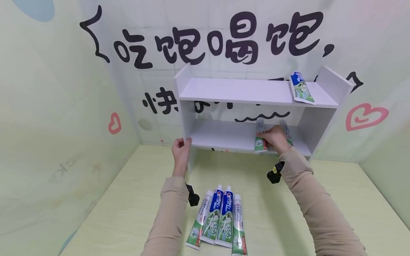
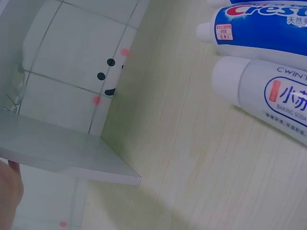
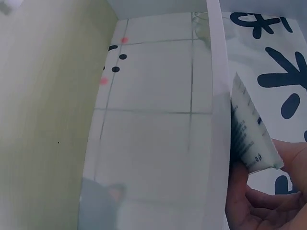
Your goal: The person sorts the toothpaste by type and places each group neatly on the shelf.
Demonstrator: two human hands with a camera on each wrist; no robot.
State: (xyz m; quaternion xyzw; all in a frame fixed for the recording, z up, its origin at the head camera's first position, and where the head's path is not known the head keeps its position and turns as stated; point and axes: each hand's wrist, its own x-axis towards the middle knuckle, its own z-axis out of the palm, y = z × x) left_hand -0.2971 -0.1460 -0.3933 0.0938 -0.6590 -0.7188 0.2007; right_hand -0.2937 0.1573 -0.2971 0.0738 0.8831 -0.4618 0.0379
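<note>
Along the front edge of the lower board (image 1: 221, 135) of a white two-tier shelf unit (image 1: 320, 114), right of its middle, the right hand (image 1: 276, 138) pinches a white-and-green, flat-ended toothpaste tube (image 1: 260, 143) between thumb and curled fingers. The tube lies cap to the rear, its flat end at that edge. Just to its right, partly hidden by the hand, is a second white-and-green tube (image 1: 286, 128). The left hand (image 1: 181, 152) is closed round the front edge of the unit's left side panel (image 1: 188, 119), at the lower board's left corner.

On the upper board (image 1: 240, 90), near its right end, a blue-and-green plastic Crest tube (image 1: 301, 88) lies with its flat end at the front edge.

On the pale yellow, wood-grained table (image 1: 128, 206), before the unit, four tubes fan out, caps toward it: two blue-and-green Crest tubes (image 1: 225, 217) between a left white-and-green tube (image 1: 199, 221) and a right white-and-green tube (image 1: 238, 224).
</note>
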